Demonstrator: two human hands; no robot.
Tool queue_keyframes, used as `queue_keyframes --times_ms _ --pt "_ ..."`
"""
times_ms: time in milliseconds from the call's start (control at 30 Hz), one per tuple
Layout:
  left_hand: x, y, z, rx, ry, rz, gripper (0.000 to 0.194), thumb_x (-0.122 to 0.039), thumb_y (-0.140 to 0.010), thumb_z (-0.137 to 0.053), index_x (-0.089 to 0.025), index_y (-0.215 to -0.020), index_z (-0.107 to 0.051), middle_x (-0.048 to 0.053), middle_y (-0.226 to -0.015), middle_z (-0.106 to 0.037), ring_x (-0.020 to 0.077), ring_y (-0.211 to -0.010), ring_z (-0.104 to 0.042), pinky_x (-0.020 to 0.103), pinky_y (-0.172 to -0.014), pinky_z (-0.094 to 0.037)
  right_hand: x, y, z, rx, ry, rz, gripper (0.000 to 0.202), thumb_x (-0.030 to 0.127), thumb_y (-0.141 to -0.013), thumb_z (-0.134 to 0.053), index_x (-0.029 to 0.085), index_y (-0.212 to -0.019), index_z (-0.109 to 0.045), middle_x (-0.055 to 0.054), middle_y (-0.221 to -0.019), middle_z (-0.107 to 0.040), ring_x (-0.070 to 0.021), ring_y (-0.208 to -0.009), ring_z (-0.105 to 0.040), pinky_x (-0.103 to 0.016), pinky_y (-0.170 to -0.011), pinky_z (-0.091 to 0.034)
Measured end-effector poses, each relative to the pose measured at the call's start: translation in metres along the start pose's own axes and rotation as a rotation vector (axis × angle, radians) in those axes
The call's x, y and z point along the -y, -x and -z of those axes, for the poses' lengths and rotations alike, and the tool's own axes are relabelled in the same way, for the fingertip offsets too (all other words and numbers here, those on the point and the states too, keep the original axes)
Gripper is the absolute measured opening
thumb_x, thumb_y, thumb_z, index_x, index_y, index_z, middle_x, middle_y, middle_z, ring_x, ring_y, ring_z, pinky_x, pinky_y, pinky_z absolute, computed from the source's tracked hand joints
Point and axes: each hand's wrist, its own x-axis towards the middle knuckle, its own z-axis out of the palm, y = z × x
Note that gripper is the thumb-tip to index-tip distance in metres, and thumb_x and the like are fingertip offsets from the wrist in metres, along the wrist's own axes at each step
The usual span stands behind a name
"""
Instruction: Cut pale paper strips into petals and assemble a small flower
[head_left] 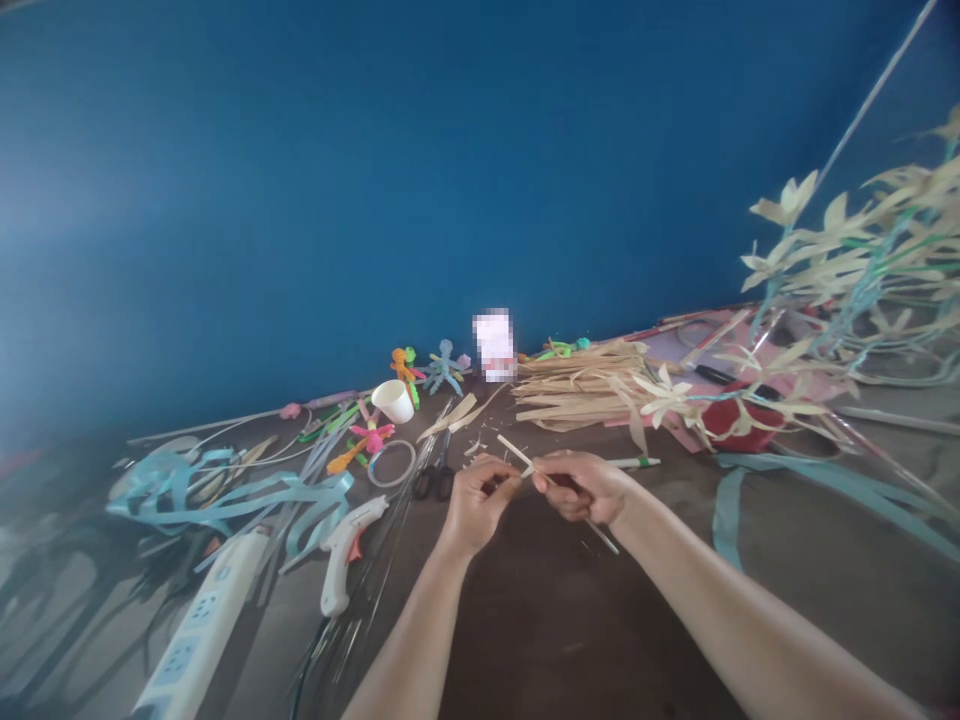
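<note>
My right hand [581,485] is closed around a thin pale stick [514,450], which slants from upper left down under the palm. Its lower end [606,540] comes out below the fingers. Close beside it, my left hand [484,500] pinches a small pale strip [527,470] against the stick; most of that strip is hidden by the fingertips. Just beyond both hands lie a few pale scraps [476,446]. Dark-handled scissors [444,484] rest left of my left hand, and a white-and-green pen or stick [634,463] lies behind my right wrist.
At left are a white glue gun [345,555], a power strip [202,625], blue ribbon [225,505], thin wires [360,610], a tape ring [391,465] and a paper cup [393,403]. Dried husk strips [577,390] are piled behind my hands. Husk flowers [870,250] spread at right.
</note>
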Motion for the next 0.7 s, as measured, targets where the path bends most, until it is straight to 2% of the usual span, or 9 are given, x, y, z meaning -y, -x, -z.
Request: queue_keyframes --times_ms 100,200,267,333,400,533,700 --pt "0.003 0.0 0.003 -0.025 0.028 0.067 0.012 -0.026 -0.07 -0.057 -0.015 -0.068 -0.062 0.002 -0.066 -0.054 0.0106 -0.059 -0.046 0.021 -0.052 -0.033 0.006 0.002 0.006 -0.008 -0.063 0.054 0.025 0.035 -0.078 -0.043 0.016 -0.064 -0.049 0.01 -0.033 -0.029 -0.0025 -0.026 -0.011 -0.015 -0.027 -0.012" --pt "0.01 -0.001 0.003 -0.09 0.162 0.214 0.016 -0.03 -0.069 -0.057 -0.014 -0.067 -0.06 -0.001 -0.058 -0.051 0.0067 -0.048 -0.039 0.019 -0.045 -0.028 0.007 0.0 0.011 -0.181 -0.062 0.192 0.024 0.038 -0.077 -0.043 0.017 -0.065 -0.047 0.01 -0.037 -0.029 -0.003 -0.028 -0.012 -0.016 -0.028 -0.011" --pt "0.013 -0.001 0.0 -0.116 0.29 0.302 0.018 -0.032 -0.07 -0.056 -0.014 -0.067 -0.057 -0.003 -0.054 -0.049 0.0045 -0.043 -0.033 0.018 -0.04 -0.022 0.003 -0.005 0.009 -0.356 0.094 0.258 0.026 0.04 -0.077 -0.043 0.016 -0.069 -0.049 0.009 -0.04 -0.032 -0.003 -0.03 -0.016 -0.017 -0.03 -0.012" --pt "0.014 -0.001 -0.005 -0.116 0.369 0.342 0.02 -0.033 -0.069 -0.057 -0.013 -0.066 -0.056 -0.003 -0.055 -0.048 0.0034 -0.041 -0.03 0.018 -0.039 -0.019 -0.003 -0.011 0.002 -0.507 0.364 0.319 0.03 0.042 -0.077 -0.041 0.015 -0.069 -0.051 0.007 -0.042 -0.035 -0.004 -0.032 -0.024 -0.017 -0.032 -0.016" --pt "0.014 0.0 -0.008 -0.105 0.386 0.361 0.021 -0.033 -0.067 -0.059 -0.013 -0.065 -0.056 -0.003 -0.055 -0.048 0.0028 -0.041 -0.03 0.017 -0.038 -0.019 -0.008 -0.014 -0.008 -0.606 0.646 0.419 0.035 0.043 -0.079 -0.038 0.015 -0.064 -0.051 0.005 -0.044 -0.038 -0.006 -0.039 -0.033 -0.019 -0.038 -0.023" --pt "0.013 0.0 -0.01 -0.107 0.361 0.391 0.024 -0.036 -0.064 -0.06 -0.012 -0.067 -0.058 -0.003 -0.052 -0.047 0.0028 -0.04 -0.031 0.017 -0.037 -0.02 -0.01 -0.01 -0.023 -0.646 0.981 0.539 0.04 0.045 -0.08 -0.035 0.016 -0.055 -0.045 0.003 -0.05 -0.039 -0.0083 -0.05 -0.037 -0.019 -0.047 -0.027" --pt "0.009 -0.001 -0.008 -0.131 0.207 0.327 0.026 -0.037 -0.063 -0.06 -0.012 -0.067 -0.063 0.0 -0.054 -0.056 0.0076 -0.046 -0.043 0.018 -0.042 -0.031 -0.01 -0.006 -0.026 -0.667 1.107 0.569 0.038 0.045 -0.079 -0.038 0.016 -0.056 -0.047 0.002 -0.051 -0.04 -0.009 -0.051 -0.035 -0.02 -0.048 -0.025"
